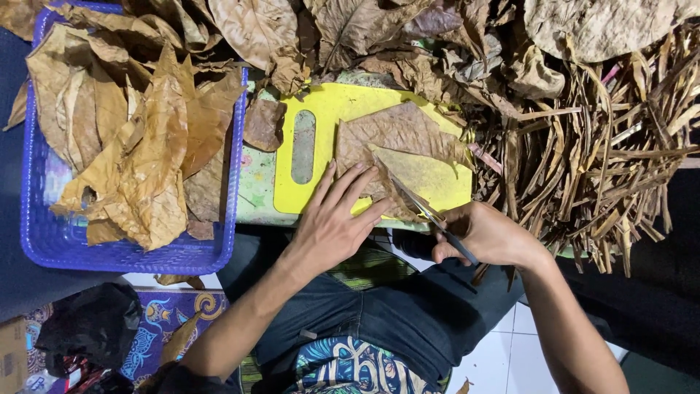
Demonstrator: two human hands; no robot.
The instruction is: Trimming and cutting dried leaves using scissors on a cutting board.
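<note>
A dry brown leaf (397, 135) lies spread on a yellow cutting board (324, 109). My left hand (337, 219) presses flat on the leaf's near edge, fingers apart. My right hand (485, 233) grips the handle of a knife (423, 208), whose blade slants up to the left across the leaf beside my left fingers.
A blue plastic basket (44, 241) at the left holds a heap of dry leaves (131, 138). More leaves (364, 36) pile along the far side. A mound of cut leaf stems (598, 160) sits at the right. A black bag (87, 321) lies on the floor.
</note>
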